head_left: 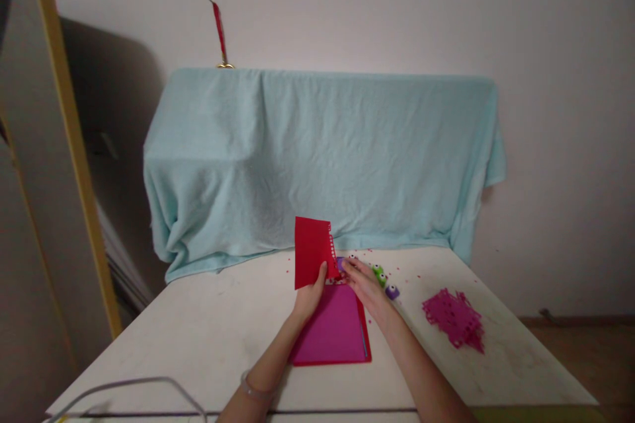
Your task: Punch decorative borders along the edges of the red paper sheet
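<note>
Near the middle of the table, my left hand [312, 291] pinches a red sheet [311, 251] by its lower right corner. A row of punched holes runs along the sheet's right edge. My right hand [360, 277] is closed round a small purple item [340, 265] beside that edge; fingers partly hide it. Below both hands lies a magenta sheet [335, 330] on top of red material, with a thin dark stick [365, 342] at its right side. Small green pieces with eyes [380, 275] and a purple one [392, 291] sit right of my right hand.
A pile of cut magenta paper [454, 318] lies on the right of the white table [198, 337]. Tiny red bits are scattered near the back. A light blue cloth [322, 158] hangs behind; a grey cable [133, 381] curves at front left.
</note>
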`<state>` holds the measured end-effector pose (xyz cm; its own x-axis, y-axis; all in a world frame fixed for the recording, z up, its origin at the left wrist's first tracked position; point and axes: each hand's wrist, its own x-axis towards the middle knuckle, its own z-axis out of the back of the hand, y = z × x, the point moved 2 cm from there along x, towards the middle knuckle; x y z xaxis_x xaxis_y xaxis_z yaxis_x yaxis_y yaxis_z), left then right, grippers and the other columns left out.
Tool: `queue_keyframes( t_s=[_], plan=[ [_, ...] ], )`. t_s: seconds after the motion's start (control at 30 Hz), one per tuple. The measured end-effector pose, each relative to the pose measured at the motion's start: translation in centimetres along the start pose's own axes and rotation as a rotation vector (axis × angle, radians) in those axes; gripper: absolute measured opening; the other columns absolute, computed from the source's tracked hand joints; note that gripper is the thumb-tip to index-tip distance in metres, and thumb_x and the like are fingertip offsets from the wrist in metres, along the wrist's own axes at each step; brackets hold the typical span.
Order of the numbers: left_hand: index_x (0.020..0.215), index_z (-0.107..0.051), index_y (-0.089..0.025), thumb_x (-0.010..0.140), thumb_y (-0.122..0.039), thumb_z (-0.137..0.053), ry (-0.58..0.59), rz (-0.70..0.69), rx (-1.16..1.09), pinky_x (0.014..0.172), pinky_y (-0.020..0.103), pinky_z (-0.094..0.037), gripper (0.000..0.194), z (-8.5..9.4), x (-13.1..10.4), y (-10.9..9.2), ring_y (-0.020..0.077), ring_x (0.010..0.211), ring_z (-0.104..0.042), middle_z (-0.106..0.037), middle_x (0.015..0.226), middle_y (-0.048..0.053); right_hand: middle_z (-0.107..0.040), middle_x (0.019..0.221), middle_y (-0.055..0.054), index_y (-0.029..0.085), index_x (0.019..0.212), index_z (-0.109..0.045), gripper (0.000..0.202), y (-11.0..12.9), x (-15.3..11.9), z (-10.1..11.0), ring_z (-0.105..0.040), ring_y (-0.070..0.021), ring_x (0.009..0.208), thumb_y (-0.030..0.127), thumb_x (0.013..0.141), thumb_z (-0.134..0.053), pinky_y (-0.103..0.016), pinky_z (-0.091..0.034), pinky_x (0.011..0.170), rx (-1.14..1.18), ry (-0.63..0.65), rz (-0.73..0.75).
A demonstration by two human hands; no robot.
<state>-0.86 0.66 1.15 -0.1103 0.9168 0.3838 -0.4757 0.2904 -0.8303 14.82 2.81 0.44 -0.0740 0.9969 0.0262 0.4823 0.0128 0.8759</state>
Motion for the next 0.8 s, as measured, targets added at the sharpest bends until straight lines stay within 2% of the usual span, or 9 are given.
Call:
queue_keyframes(
  t_s=[0.1, 0.2, 0.33, 0.53, 0.73, 0.8],
  plan=[
    [0.134, -0.041, -0.012, 0.092, -0.042, -0.036, 0.064, -0.016, -0.073, 0.111, 0.034, -0.027, 0.052, -0.3, 0.2, 0.2, 0.0171, 0.13, -0.039, -0.047, 0.137, 0.01, -0.067, 0.077, -0.002, 0.017, 0.09, -0.065, 0.038, 0.0, 0.1, 0.0, -0.06, -0.0127, 0.063, 0.035, 0.06, -0.08, -0.025, -0.047, 0.063, 0.019, -0.003, -0.008],
    [0.128, -0.049, -0.014, 0.09, -0.039, -0.042, 0.119, -0.008, -0.045, 0.112, 0.038, -0.027, 0.046, -0.6, 0.2, 0.3, 0.0185, 0.129, -0.04, -0.051, 0.133, 0.009, -0.068, 0.075, -0.002, 0.017, 0.088, -0.065, 0.035, -0.1, 0.1, 0.0, -0.061, -0.0128, 0.063, 0.034, 0.062, -0.079, -0.024, -0.047, 0.062, 0.05, 0.012, -0.022],
    [0.124, -0.053, -0.015, 0.088, -0.035, -0.043, 0.13, 0.012, 0.015, 0.107, 0.044, -0.034, 0.042, -0.5, 0.0, 0.4, 0.0221, 0.126, -0.044, -0.058, 0.124, 0.01, -0.069, 0.077, -0.003, 0.017, 0.085, -0.063, 0.031, 0.0, 0.0, 0.1, -0.063, -0.014, 0.064, 0.037, 0.065, -0.077, -0.025, -0.048, 0.062, 0.069, 0.021, -0.053],
    [0.116, -0.061, -0.016, 0.08, -0.036, -0.053, 0.2, -0.024, 0.095, 0.101, 0.043, -0.041, 0.042, 0.2, -0.4, 0.4, 0.0284, 0.121, -0.049, -0.064, 0.115, 0.011, -0.069, 0.075, -0.003, 0.018, 0.081, -0.061, 0.03, 0.3, -0.2, 0.0, -0.063, -0.014, 0.06, 0.04, 0.066, -0.076, -0.025, -0.048, 0.059, 0.071, -0.008, -0.064],
    [0.126, -0.054, -0.016, 0.083, -0.029, -0.051, 0.113, 0.01, 0.097, 0.097, 0.047, -0.045, 0.044, 0.2, -0.2, -0.5, 0.0279, 0.117, -0.052, -0.064, 0.115, 0.009, -0.07, 0.08, -0.004, 0.019, 0.085, -0.062, 0.032, 0.4, -0.5, 0.0, -0.063, -0.0139, 0.062, 0.044, 0.069, -0.072, -0.024, -0.047, 0.059, -0.01, 0.0, -0.054],
    [0.125, -0.054, -0.016, 0.084, -0.026, -0.05, 0.125, -0.024, 0.096, 0.095, 0.047, -0.046, 0.043, 0.2, -0.2, -0.7, 0.0268, 0.116, -0.054, -0.063, 0.115, 0.01, -0.07, 0.081, -0.003, 0.019, 0.086, -0.063, 0.032, 0.4, -0.4, 0.0, -0.063, -0.0137, 0.061, 0.044, 0.068, -0.073, -0.024, -0.047, 0.059, -0.024, 0.001, -0.049]
  ],
)
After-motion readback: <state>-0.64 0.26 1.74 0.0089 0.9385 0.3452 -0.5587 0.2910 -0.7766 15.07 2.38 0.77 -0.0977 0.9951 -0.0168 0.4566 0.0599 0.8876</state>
